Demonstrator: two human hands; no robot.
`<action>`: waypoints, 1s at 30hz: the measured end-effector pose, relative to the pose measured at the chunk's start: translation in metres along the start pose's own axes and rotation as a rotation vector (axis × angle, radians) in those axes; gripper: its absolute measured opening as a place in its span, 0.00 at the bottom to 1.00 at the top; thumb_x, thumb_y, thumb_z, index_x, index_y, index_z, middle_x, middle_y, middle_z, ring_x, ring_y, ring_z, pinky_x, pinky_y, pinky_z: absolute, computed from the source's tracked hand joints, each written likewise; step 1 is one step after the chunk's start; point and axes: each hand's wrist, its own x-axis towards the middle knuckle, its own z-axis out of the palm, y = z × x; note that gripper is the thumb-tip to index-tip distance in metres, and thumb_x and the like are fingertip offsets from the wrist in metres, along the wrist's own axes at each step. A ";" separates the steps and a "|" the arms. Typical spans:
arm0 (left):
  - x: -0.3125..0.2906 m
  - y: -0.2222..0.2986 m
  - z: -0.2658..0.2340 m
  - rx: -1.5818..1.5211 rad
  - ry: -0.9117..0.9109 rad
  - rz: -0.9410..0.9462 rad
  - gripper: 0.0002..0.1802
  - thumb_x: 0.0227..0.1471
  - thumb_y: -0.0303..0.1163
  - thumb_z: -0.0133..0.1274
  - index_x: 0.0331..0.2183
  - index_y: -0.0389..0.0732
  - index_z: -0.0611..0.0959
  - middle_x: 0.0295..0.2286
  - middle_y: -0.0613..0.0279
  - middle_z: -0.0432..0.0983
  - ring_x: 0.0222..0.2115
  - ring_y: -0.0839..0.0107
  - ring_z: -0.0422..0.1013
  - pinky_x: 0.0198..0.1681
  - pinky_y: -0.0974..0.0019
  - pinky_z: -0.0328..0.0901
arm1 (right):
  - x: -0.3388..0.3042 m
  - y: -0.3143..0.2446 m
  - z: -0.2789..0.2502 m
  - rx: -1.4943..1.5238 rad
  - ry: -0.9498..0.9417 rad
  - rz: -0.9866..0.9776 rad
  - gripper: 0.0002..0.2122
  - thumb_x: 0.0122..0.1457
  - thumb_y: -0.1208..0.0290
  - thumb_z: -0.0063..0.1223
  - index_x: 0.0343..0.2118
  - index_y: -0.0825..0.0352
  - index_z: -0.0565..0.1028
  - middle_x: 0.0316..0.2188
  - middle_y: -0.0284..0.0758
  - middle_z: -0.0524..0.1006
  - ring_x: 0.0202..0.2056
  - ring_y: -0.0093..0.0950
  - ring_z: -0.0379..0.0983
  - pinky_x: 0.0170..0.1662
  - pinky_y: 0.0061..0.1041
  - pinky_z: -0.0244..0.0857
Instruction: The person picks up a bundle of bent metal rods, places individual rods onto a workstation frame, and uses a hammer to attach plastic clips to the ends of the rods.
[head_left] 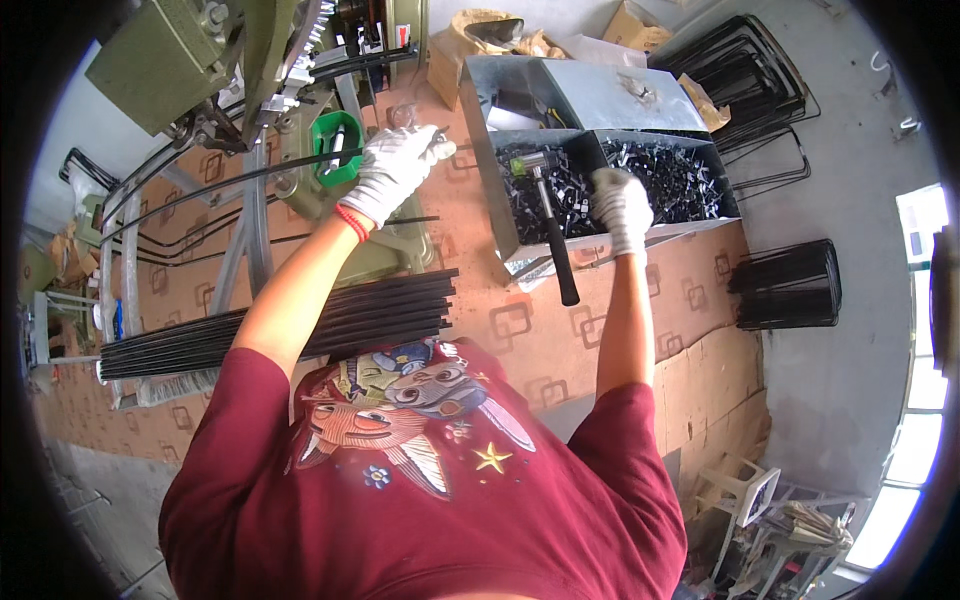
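maroon shirt (430, 530) nearest, a black rod (280, 167) runs leftward from left hand (393, 172).

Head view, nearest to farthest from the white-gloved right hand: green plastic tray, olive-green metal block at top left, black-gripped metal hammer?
1. Black-gripped metal hammer: just left of the right hand.
2. Green plastic tray: farther left, beside the left hand.
3. Olive-green metal block: top left, farthest.
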 end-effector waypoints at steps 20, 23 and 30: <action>0.002 0.011 0.001 0.082 0.051 -0.008 0.24 0.52 0.55 0.42 0.35 0.45 0.80 0.24 0.53 0.77 0.26 0.55 0.72 0.31 0.55 0.64 | 0.036 0.098 -0.013 0.090 0.112 0.210 0.06 0.49 0.70 0.56 0.27 0.66 0.76 0.22 0.36 0.77 0.23 0.24 0.68 0.32 0.25 0.63; 0.004 0.013 -0.002 0.079 0.039 -0.005 0.24 0.52 0.54 0.42 0.34 0.46 0.80 0.24 0.53 0.76 0.26 0.55 0.72 0.31 0.55 0.64 | 0.038 0.124 -0.022 0.360 0.260 0.210 0.06 0.45 0.74 0.59 0.26 0.69 0.78 0.18 0.30 0.75 0.22 0.19 0.65 0.31 0.21 0.61; 0.007 0.009 0.004 0.084 0.046 0.016 0.24 0.52 0.55 0.42 0.36 0.46 0.80 0.24 0.54 0.76 0.26 0.55 0.72 0.30 0.54 0.64 | 0.029 0.133 -0.044 1.151 0.320 0.459 0.05 0.53 0.72 0.56 0.31 0.65 0.76 0.28 0.31 0.76 0.26 0.21 0.70 0.27 0.17 0.64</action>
